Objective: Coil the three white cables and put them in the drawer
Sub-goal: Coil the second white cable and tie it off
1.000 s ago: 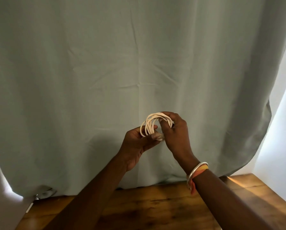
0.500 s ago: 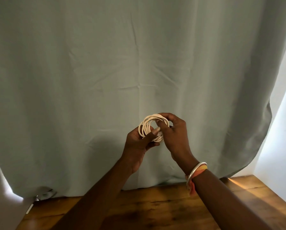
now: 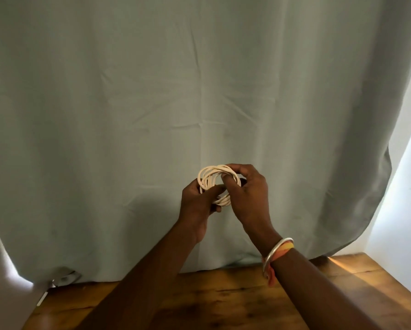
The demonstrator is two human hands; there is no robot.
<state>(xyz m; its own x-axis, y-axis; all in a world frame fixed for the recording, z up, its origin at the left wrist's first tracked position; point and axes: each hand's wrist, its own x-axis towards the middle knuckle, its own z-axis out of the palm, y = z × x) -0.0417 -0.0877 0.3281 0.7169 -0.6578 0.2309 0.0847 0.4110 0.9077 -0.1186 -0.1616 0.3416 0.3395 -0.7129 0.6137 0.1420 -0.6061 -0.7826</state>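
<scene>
A white cable [image 3: 210, 177], wound into a small round coil of several loops, is held up in front of a pale green curtain. My left hand [image 3: 197, 206] grips the coil's lower left side, thumb across the loops. My right hand [image 3: 247, 198] pinches the coil's upper right side, one fingertip poking into its middle. A silver bangle and an orange band sit on my right wrist. No other cable and no drawer are in view.
A pale green curtain [image 3: 199, 91] fills most of the view behind the hands. Below lies a wooden tabletop [image 3: 223, 301]. A small grey object [image 3: 66, 278] peeks from under the curtain's hem at lower left. A bright white wall [image 3: 409, 186] stands at right.
Both hands have turned the coil slightly; its loops now face the camera more fully. My right fingers have shifted along the top of the coil. The hands stay at the same height.
</scene>
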